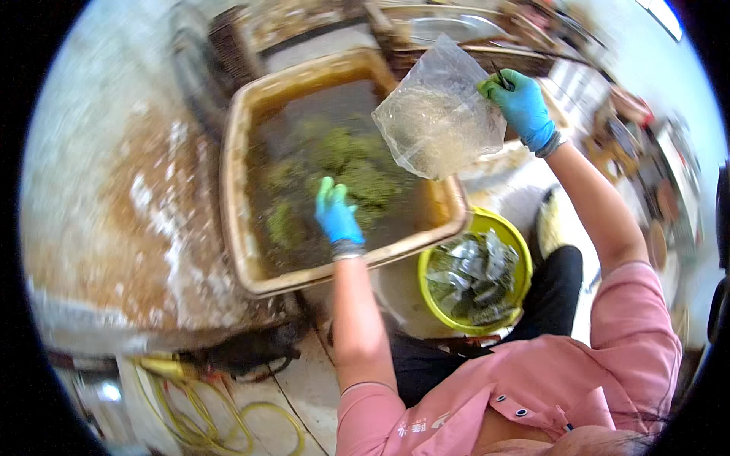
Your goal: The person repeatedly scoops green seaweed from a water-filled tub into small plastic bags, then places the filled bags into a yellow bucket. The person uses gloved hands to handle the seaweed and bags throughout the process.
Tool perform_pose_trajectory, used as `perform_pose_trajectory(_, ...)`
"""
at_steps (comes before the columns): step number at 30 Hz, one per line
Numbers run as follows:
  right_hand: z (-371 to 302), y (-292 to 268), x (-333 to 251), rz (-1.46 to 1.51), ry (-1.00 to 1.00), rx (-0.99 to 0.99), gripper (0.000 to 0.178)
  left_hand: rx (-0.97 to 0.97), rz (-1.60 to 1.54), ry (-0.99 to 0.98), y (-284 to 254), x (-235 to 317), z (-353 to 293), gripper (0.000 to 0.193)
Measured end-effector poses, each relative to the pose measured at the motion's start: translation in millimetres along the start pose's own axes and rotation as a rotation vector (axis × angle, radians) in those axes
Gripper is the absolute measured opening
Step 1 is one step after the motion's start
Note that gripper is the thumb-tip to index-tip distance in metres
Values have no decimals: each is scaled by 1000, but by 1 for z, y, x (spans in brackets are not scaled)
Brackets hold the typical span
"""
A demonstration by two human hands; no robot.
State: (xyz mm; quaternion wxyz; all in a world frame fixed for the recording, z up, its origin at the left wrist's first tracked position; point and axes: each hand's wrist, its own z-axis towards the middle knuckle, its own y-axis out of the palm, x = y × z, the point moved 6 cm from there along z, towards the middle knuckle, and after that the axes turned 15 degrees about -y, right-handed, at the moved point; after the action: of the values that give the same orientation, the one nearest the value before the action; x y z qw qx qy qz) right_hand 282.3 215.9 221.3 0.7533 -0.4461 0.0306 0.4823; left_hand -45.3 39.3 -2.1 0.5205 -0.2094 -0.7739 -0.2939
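My right hand [525, 110], in a blue glove with green fingers, is raised over the far right side of the tub. It grips a clear plastic bag [437, 129] by its edge; the bag looks wet. A thin dark tool [498, 74] also sticks out of this hand, its kind unclear. My left hand [337, 214], gloved the same way, hovers over or touches the murky water with its fingers stretched out and holds nothing visible. Beside it, a clump of green seaweed-like plants [353, 171] floats in the large beige tub [232, 190].
A yellow-green bucket [525, 285] near my legs holds several clear bags with dark green contents. Left of the tub lies a stained slab [152, 228]. A yellow hose [251, 433] coils on the tiles below. Wooden and metal clutter [456, 30] stands behind the tub.
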Motion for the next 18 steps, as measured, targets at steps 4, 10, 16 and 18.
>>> perform_pose_trajectory(4, -105, -93, 122, 98, 338, 221, 18, -109, 562, 388, 57, 0, -33, 40)
perform_pose_trajectory(10, -301, -236, 275, -35, 809, 629, 21, -233, 658, 357, 116, -27, -61, 39)
perform_pose_trajectory(16, -468, -281, 349, -567, 1288, 345, 36, -241, 635, 286, 135, -30, -53, 37)
perform_pose_trajectory(18, -476, -286, 346, -833, 1187, 83, 38, -201, 598, 251, 134, -34, -55, 36)
